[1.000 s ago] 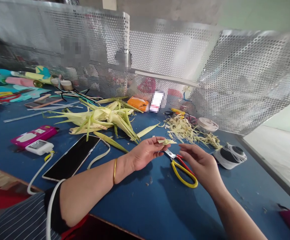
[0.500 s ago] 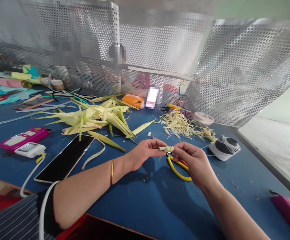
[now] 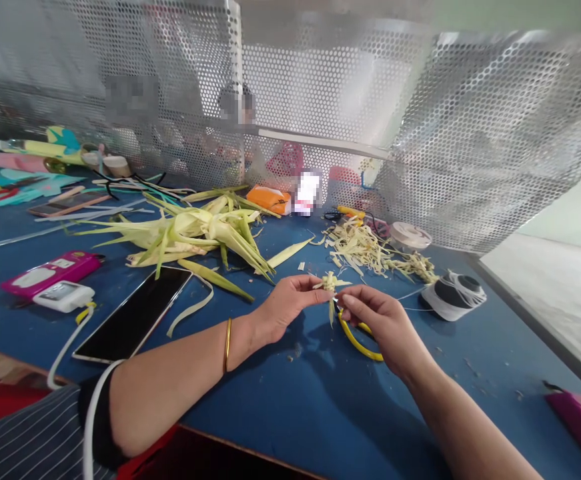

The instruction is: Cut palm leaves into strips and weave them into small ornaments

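Note:
A small pale-green piece of knotted corn husk [image 3: 329, 283] is pinched between the thumb and fingers of my left hand [image 3: 287, 305]. Loose husk ends stick out to its right and hang below it. Just right of it, my right hand [image 3: 383, 323] is closed in a pinch close to the knot; what lies between its fingertips is too small to make out. Yellow-handled scissors [image 3: 359, 347] lie beneath my right hand, partly covered by its fingers. Thin white thread leads from the right hand's side toward a spool of thread [image 3: 453, 297].
Husk leaves [image 3: 195, 230] lie beyond my left hand, and shredded husk strips [image 3: 363, 245] lie beyond my right. A black-screened phone [image 3: 135, 313] and a purple packet [image 3: 53, 272] are at left. A roll of white tape [image 3: 410, 235] stands near the perforated metal screen [image 3: 320, 87].
The knotted husk has turned: its ends now point right and down, and it sits more in my left fingers. My right fingertips have moved slightly left and away from its top.

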`<action>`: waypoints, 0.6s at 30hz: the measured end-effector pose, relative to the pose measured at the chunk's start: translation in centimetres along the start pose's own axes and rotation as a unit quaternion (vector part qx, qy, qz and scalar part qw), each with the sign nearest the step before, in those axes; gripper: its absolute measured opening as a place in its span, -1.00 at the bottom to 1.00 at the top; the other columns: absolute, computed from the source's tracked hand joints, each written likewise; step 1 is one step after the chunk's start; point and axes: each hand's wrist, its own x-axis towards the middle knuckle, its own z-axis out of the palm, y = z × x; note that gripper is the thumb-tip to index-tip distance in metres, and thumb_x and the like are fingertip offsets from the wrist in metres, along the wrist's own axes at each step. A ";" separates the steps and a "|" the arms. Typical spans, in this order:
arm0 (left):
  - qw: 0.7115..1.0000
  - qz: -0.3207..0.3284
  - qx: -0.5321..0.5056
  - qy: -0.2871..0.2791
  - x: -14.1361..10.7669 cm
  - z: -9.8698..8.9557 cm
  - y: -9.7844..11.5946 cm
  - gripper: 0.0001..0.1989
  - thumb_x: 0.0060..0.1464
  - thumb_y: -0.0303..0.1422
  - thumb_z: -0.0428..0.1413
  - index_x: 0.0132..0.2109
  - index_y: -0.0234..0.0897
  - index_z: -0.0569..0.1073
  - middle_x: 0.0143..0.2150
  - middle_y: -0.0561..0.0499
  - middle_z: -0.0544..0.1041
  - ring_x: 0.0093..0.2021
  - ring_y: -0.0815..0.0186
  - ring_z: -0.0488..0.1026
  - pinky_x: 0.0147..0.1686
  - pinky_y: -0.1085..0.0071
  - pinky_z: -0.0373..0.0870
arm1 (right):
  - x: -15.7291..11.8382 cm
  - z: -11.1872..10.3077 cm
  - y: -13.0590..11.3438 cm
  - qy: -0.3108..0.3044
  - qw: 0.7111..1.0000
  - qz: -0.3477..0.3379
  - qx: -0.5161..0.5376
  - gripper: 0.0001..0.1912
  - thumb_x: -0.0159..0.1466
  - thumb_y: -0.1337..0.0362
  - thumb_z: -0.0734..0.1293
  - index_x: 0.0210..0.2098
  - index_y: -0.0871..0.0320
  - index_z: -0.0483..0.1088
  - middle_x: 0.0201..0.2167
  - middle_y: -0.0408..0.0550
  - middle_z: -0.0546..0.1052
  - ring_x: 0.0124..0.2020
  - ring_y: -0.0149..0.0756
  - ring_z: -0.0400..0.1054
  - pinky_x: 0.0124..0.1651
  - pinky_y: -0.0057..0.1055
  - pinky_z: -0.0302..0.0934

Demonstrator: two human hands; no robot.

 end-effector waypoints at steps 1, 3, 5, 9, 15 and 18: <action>1.000 0.000 -0.002 0.000 -0.1 0.1 0.0 -0.72 -0.21 -0.25 0.38 -0.36 -0.32 0.56 -0.37 0.05 0.51 -0.29 0.37 0.36 -0.10 0.36 0.23 | 0.0 0.2 0.0 -0.008 1.000 0.005 -0.010 -0.54 0.04 -0.09 0.48 -0.34 0.20 0.51 -0.60 -0.15 0.42 -0.53 -0.39 0.24 -0.43 -0.43 0.13; 1.000 0.001 -0.004 -0.004 -0.2 0.2 0.1 -0.72 -0.21 -0.24 0.39 -0.38 -0.33 0.56 -0.37 0.04 0.51 -0.29 0.36 0.36 -0.11 0.36 0.23 | -0.1 0.6 0.1 -0.012 1.000 0.009 -0.024 -0.55 0.03 -0.10 0.47 -0.41 0.19 0.48 -0.66 -0.20 0.35 -0.58 -0.43 0.16 -0.48 -0.44 0.06; 1.000 -0.003 -0.011 -0.013 -0.2 0.3 0.1 -0.71 -0.24 -0.25 0.40 -0.36 -0.33 0.58 -0.35 0.03 0.52 -0.28 0.36 0.36 -0.11 0.37 0.23 | -0.3 0.8 0.2 -0.012 0.999 0.006 -0.034 -0.56 0.05 -0.10 0.45 -0.52 0.18 0.41 -0.69 -0.22 0.29 -0.61 -0.45 0.08 -0.52 -0.44 -0.02; 0.999 -0.020 -0.029 -0.024 -0.2 0.2 0.0 -0.69 -0.20 -0.21 0.38 -0.34 -0.33 0.59 -0.38 0.04 0.50 -0.32 0.39 0.34 -0.15 0.38 0.23 | -0.4 0.8 0.4 -0.048 0.998 0.006 -0.025 -0.56 0.15 -0.05 0.40 -0.59 0.15 0.29 -0.68 -0.22 0.28 -0.60 -0.47 0.02 -0.51 -0.45 -0.07; 1.000 -0.002 -0.008 -0.005 -0.2 0.3 0.1 -0.71 -0.13 -0.17 0.34 -0.36 -0.33 0.57 -0.40 0.04 0.48 -0.32 0.38 0.34 -0.17 0.37 0.26 | -0.5 0.9 0.2 -0.070 0.998 -0.003 -0.004 -0.62 0.16 -0.02 0.41 -0.51 0.17 0.37 -0.64 -0.21 0.31 -0.57 -0.45 0.09 -0.47 -0.46 -0.01; 1.000 0.010 0.009 -0.009 -0.2 0.3 0.2 -0.72 -0.11 -0.18 0.32 -0.38 -0.34 0.55 -0.42 0.03 0.49 -0.34 0.37 0.36 -0.19 0.37 0.30 | -0.5 1.2 0.3 -0.029 0.998 -0.019 -0.043 -0.57 0.10 -0.08 0.44 -0.53 0.17 0.36 -0.68 -0.24 0.25 -0.61 -0.46 0.04 -0.52 -0.46 -0.05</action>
